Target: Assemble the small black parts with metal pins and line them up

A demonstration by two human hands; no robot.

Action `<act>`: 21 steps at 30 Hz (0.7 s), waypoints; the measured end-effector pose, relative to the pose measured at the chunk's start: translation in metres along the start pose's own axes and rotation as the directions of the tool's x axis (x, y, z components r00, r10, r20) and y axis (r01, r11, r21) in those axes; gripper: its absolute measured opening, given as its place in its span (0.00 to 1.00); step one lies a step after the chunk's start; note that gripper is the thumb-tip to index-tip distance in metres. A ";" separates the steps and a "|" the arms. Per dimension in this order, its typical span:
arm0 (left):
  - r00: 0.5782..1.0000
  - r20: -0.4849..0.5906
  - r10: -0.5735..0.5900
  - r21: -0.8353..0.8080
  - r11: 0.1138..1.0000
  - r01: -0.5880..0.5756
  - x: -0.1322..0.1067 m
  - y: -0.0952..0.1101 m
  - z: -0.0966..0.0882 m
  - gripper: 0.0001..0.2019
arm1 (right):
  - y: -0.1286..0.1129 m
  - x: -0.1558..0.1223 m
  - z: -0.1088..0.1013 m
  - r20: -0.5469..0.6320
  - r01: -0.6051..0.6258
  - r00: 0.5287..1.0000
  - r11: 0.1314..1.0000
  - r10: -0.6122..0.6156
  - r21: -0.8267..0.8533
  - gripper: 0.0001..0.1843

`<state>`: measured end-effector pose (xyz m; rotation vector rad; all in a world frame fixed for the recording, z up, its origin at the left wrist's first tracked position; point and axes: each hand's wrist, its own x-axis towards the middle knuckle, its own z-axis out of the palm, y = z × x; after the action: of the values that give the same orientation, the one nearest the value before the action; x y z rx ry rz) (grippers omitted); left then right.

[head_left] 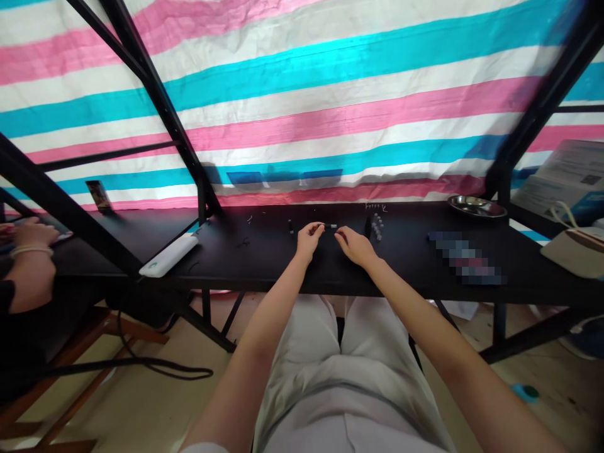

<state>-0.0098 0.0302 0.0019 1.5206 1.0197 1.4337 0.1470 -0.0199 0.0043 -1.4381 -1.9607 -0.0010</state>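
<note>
Here at the black counter [264, 267], the left hand [310, 236] is pinching a small dark tube [330, 226], its thumb and fingertips closing narrowly around one end. The tube is lying roughly level, its paler tip pointing across toward the right hand [355, 245]; that grip at the far end is presumably leaving the tip free for the other side to work on.

And the right hand! It is hovering just beside that tip, fingers curling, thumb and forefinger standing close together. Whether it is holding something tiny, or even touching the tip, I cannot tell from here.

Around them, small pieces are waiting. A second dark piece [290, 226] is sitting to the left, beyond the left hand. To the right, a cluster of pale pieces [377, 228] is standing near the right hand, with a row of tinier pale bits [376, 206] lining up behind it. That grouping is probably serving easy picking, sparing the right arm a long stretch.

Farther right, a shiny metal dish [477, 206] is resting toward the back, well apart, seemingly leaving the middle open for both hands.
</note>
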 end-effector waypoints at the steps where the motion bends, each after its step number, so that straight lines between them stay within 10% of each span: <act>1: 1.000 0.017 -0.011 -0.006 1.000 0.011 -0.001 0.000 0.000 0.12 | 0.000 -0.002 0.000 0.014 0.012 1.000 1.000 -0.012 0.002 0.16; 21: 0.958 0.284 -0.035 -0.031 0.998 0.046 -0.012 0.006 0.003 0.16 | 0.005 -0.006 0.001 -0.001 -0.051 0.999 0.998 0.051 0.032 0.18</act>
<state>-0.0072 0.0168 0.0028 1.6134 0.8401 1.1587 0.1517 -0.0227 -0.0019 -1.4666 -1.9139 0.0522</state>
